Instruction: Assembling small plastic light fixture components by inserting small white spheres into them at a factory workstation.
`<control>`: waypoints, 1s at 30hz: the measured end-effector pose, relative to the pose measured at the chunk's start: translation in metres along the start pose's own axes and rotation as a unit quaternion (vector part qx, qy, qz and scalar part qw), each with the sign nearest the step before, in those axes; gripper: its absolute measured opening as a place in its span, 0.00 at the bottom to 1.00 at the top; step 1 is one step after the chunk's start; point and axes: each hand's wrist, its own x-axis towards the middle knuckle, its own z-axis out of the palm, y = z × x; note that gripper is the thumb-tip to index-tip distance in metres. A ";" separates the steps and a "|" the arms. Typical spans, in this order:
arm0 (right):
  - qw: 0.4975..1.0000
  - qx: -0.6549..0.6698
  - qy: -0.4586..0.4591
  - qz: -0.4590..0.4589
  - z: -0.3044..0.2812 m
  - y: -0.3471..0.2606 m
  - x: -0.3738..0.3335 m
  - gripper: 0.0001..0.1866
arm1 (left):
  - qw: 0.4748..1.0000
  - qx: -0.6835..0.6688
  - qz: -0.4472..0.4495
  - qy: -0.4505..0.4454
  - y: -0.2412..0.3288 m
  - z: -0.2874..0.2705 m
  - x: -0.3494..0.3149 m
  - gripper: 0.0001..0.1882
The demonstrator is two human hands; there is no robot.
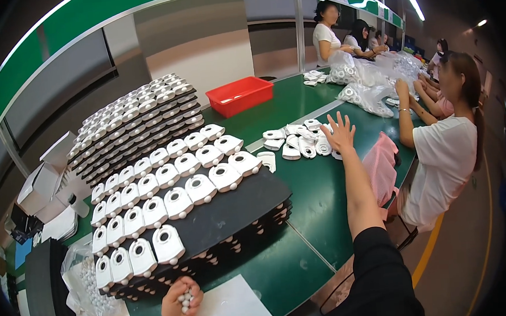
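My left hand (172,309) is cupped around several small white balls (185,299), low in front of the stacked black trays. My right hand (340,135) reaches out over the green table with its fingers spread, at the right edge of a loose pile of white plastic parts (306,141). Each part is a flat, rounded shell with a round hole. On the top black tray (233,209), similar white parts (176,202) stand in slanting rows, with white balls at their lower ends. The tray's front right portion is bare black.
Behind rises another stack of filled trays (138,116), beside a red bin (240,96). A bag of white balls (92,286) sits at left, a white sheet (231,306) in front. Co-workers (445,144) line the table at right, near clear plastic bags (371,79). A pink garment (379,170) hangs close to my right arm.
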 end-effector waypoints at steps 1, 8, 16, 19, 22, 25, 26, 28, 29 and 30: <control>1.000 0.002 0.010 -0.007 0.005 0.002 0.006 0.34 | 1.000 -0.004 -0.007 0.006 0.000 -0.001 0.000 0.05; 0.992 0.076 -0.085 -0.054 0.033 0.007 0.027 0.29 | 0.998 -0.036 -0.017 0.045 -0.004 -0.002 0.001 0.05; 0.981 0.148 -0.105 -0.075 0.028 -0.011 0.001 0.30 | 1.000 -0.005 -0.011 0.000 -0.005 0.004 0.002 0.05; 0.987 0.117 -0.081 -0.080 0.017 -0.024 -0.019 0.28 | 1.000 0.010 -0.003 -0.020 -0.006 0.007 0.001 0.05; 0.987 0.125 -0.072 -0.073 0.013 -0.039 -0.042 0.28 | 0.998 0.037 0.016 -0.046 -0.006 0.014 -0.003 0.05; 0.987 0.132 -0.077 -0.054 0.001 -0.056 -0.066 0.27 | 0.996 0.073 0.024 -0.056 -0.005 0.018 -0.007 0.05; 0.988 0.127 -0.081 -0.042 -0.004 -0.062 -0.074 0.27 | 0.996 0.072 0.025 -0.054 -0.005 0.019 -0.008 0.05; 0.987 0.128 -0.091 -0.030 -0.010 -0.072 -0.089 0.27 | 0.994 0.079 0.033 -0.066 -0.006 0.020 -0.009 0.06; 0.990 0.118 -0.073 -0.010 -0.010 -0.076 -0.096 0.27 | 0.993 0.088 0.038 -0.069 -0.006 0.020 -0.010 0.06; 0.993 0.108 -0.054 0.010 -0.011 -0.079 -0.102 0.27 | 0.992 0.091 0.040 -0.076 -0.006 0.020 -0.009 0.06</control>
